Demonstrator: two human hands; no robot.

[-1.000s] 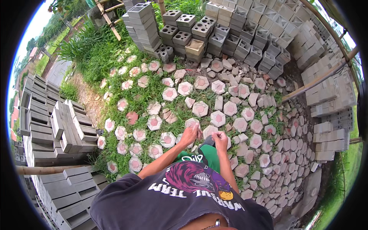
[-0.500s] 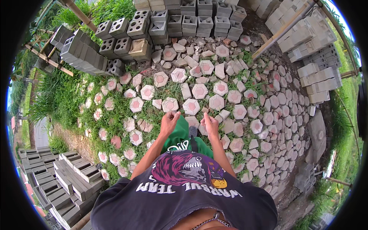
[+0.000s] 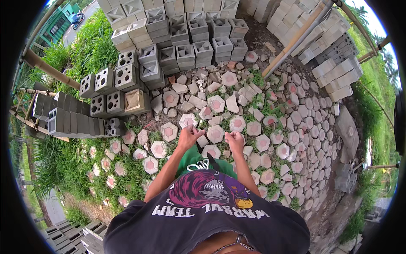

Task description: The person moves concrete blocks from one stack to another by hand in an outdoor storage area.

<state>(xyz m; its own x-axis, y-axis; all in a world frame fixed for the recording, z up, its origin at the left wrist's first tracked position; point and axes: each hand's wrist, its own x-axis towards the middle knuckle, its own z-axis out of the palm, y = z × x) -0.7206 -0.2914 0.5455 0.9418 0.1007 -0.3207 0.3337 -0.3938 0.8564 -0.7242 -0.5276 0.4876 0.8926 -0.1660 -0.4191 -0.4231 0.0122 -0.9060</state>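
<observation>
My left hand [image 3: 189, 138] hovers above the stone-paved ground in front of my body. Its fingers are loosely bent, the thumb stands apart from them, and I see nothing held. A short gap away, my right hand [image 3: 235, 140] is curled closed, with no object showing in it. Between and beyond the hands lie pale hexagonal paving stones with pink centres, among them one paver [image 3: 215, 133] between my hands and another [image 3: 187, 121] just past my left fingertips. Neither hand appears to touch them. Below the hands are my green shorts [image 3: 190, 161].
Stacked hollow concrete blocks [image 3: 203, 53] form a wall ahead. Round-holed blocks [image 3: 125, 76] stand at left, next to a row of grey blocks [image 3: 78, 125]. A slanting pole [image 3: 296, 40] rises at the right, near more block stacks [image 3: 338, 78]. Grass [image 3: 63, 165] grows between pavers on the left.
The view has tilted up and forward, so the block stacks sit lower and more of them shows. My left thumb has moved away from the fingers; my right hand stays curled.
</observation>
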